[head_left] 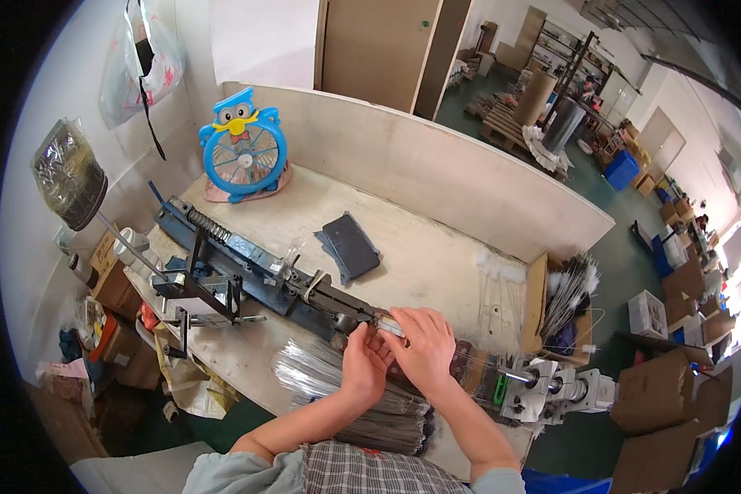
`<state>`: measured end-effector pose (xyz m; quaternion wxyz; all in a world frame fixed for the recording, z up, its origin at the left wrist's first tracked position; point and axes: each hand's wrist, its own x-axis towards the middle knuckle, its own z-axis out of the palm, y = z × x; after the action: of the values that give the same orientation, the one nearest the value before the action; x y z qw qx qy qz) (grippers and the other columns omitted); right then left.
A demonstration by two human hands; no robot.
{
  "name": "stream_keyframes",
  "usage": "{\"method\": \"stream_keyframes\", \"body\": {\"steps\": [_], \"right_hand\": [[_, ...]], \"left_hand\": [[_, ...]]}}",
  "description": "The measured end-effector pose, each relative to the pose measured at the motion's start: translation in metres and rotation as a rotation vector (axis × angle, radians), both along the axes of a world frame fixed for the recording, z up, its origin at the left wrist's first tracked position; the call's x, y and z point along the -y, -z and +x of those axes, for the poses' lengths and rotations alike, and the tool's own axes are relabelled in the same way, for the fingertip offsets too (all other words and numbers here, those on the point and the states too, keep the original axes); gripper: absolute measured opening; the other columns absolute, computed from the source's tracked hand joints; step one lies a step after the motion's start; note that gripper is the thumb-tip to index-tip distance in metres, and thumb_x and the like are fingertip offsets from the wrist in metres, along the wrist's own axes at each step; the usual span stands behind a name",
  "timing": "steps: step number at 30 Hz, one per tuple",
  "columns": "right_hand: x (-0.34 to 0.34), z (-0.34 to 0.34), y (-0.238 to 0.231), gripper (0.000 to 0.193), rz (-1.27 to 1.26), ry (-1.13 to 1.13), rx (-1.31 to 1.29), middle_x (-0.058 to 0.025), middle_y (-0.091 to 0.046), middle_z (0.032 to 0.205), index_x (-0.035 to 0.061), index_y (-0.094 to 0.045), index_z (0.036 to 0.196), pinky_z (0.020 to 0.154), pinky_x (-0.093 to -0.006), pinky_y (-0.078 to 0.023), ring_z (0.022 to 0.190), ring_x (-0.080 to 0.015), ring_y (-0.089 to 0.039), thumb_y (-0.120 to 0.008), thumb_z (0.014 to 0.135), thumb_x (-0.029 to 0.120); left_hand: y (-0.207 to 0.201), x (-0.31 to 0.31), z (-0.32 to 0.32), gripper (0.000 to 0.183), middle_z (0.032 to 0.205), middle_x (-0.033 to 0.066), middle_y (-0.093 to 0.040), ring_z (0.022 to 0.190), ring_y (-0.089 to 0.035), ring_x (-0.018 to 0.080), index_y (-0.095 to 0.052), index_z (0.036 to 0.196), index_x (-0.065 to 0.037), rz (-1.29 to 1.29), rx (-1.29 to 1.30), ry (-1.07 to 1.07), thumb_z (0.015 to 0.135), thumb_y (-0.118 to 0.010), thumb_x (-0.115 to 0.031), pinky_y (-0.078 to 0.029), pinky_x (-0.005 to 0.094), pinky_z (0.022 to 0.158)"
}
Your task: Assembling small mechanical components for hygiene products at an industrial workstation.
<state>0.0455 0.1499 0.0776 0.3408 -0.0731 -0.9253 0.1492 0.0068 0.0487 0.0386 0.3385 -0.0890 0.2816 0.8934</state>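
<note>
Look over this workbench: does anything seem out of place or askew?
Mostly orderly. The owl-shaped fan looks odd beside the long metal jig. The wire bundle juts past the table edge. Both hands, left and right, work at the jig.

Person, seen from above; own body enters from 6 o'clock.

- Left hand (362, 362): bare, no glove, ring or watch visible.
- Right hand (424, 346): bare, likewise unadorned.
- Forearms: both bare to about the elbow, no bands or straps.
- Sleeves: short, pale grey-green, plain fabric, one at 7 o'clock and one at 5 o'clock.
- Front garment (370, 471): checked cloth in grey, white and dark lines, lying between the two sleeves at 6 o'clock; its cut cannot be told.
</note>
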Motion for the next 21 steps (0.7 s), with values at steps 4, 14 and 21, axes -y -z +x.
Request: {"method": "stream_keyframes", "body": {"steps": [4, 14, 21], "right_hand": [[-0.002, 0.004, 0.000, 0.032, 0.014, 0.007, 0.002, 0.0029, -0.061, 0.095, 0.0138, -0.065, 0.097, 0.074, -0.0335, -0.043, 0.093, -0.0184, -0.055, -0.074, 0.067, 0.024], [0.002, -0.008, -0.001, 0.029, 0.016, 0.048, -0.030, 0.0021, -0.063, 0.092, 0.0116, -0.068, 0.089, 0.075, -0.0334, -0.044, 0.091, -0.0192, -0.057, -0.075, 0.064, 0.024], [-0.015, 0.021, -0.011, 0.027, 0.038, 0.055, 0.042, 0.0025, -0.061, 0.086, 0.0120, -0.067, 0.089, 0.074, -0.0341, -0.042, 0.089, -0.0183, -0.055, -0.074, 0.067, 0.026]], "left_hand": [[-0.003, -0.001, 0.000, 0.029, 0.098, 0.0036, -0.059, 0.096, -0.057, 0.0198, -0.054, 0.101, -0.010, -0.013, 0.012, 0.020, 0.095, -0.038, -0.034, -0.042, 0.0374, 0.089], [-0.005, -0.003, 0.000, 0.032, 0.102, 0.0030, -0.059, 0.097, -0.057, 0.0184, -0.054, 0.104, -0.010, -0.026, -0.021, 0.018, 0.096, -0.035, -0.035, -0.042, 0.0361, 0.087], [-0.002, -0.001, -0.003, 0.039, 0.103, 0.0082, -0.058, 0.099, -0.056, 0.0212, -0.052, 0.105, -0.007, -0.030, -0.012, 0.027, 0.096, -0.034, -0.040, -0.043, 0.0381, 0.090]]}}
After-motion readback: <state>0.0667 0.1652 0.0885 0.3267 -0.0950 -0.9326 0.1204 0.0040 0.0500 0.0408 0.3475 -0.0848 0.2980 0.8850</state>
